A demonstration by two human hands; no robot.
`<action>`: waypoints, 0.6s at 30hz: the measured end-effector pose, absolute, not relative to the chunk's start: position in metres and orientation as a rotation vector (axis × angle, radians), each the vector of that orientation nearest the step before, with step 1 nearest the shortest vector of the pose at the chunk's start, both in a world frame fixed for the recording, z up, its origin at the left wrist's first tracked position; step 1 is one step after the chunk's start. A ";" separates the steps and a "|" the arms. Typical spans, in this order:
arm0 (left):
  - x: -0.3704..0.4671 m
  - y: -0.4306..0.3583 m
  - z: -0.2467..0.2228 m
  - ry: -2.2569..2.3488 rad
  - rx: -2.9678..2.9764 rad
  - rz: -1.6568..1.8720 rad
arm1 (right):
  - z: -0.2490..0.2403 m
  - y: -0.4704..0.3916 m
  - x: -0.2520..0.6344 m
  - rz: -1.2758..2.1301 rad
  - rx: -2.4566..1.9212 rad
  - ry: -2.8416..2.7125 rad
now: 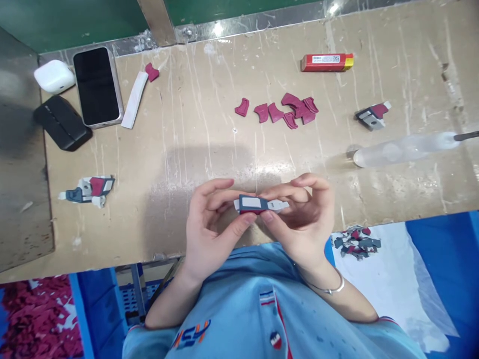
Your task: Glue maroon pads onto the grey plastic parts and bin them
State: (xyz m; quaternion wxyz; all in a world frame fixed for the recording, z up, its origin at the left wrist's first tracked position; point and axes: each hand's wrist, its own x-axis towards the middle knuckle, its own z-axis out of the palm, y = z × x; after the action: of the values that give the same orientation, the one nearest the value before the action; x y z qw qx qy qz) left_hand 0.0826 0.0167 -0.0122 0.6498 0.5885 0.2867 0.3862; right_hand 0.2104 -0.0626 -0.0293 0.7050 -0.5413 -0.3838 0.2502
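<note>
Between both hands is a small dark-grey and white plastic part (252,202) with a maroon piece along its near side. My left hand (217,224) pinches its left end with thumb and fingers. On the right end, my right hand (301,219) grips it the same way, thumbs nearly meeting. The part is held up in front of my body, over the near edge of the bench. Beyond it lie several loose maroon pieces (276,112). A similar assembled part (90,190) rests at the left, and another one (373,116) at the right.
On the bench (179,99) are a red lighter-like object (327,62), a translucent bottle (404,149), a phone (98,87), a white case (54,76), a black box (63,122) and a white strip (134,99). Blue bins below hold maroon pieces (41,319) and assembled parts (357,243).
</note>
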 end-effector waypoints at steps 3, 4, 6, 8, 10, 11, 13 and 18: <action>0.085 0.012 -0.017 0.659 1.327 1.017 | -0.031 -0.061 0.207 0.517 -1.168 -0.856; 0.085 0.011 -0.018 0.662 1.325 1.041 | -0.032 -0.061 0.206 0.506 -1.162 -0.854; 0.086 0.012 -0.018 0.667 1.325 1.022 | -0.033 -0.060 0.204 0.482 -1.167 -0.854; 0.086 0.014 -0.015 0.659 1.320 0.940 | -0.033 -0.059 0.204 0.453 -1.186 -0.859; 0.086 0.017 -0.013 0.647 1.310 0.851 | -0.032 -0.058 0.204 0.433 -1.191 -0.863; 0.086 0.017 -0.012 0.645 1.305 0.829 | -0.031 -0.058 0.205 0.436 -1.189 -0.868; 0.086 0.018 -0.011 0.655 1.293 0.840 | -0.030 -0.059 0.208 0.478 -1.194 -0.907; 0.085 0.018 -0.010 0.674 1.153 0.872 | -0.031 -0.063 0.223 0.483 -1.251 -1.203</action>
State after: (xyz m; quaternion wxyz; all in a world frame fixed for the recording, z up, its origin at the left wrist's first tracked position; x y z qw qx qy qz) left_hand 0.0847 0.0183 -0.0104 0.6985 0.5173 0.3024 0.3914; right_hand 0.2234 -0.0635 -0.0310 0.6210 -0.5443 -0.5234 0.2102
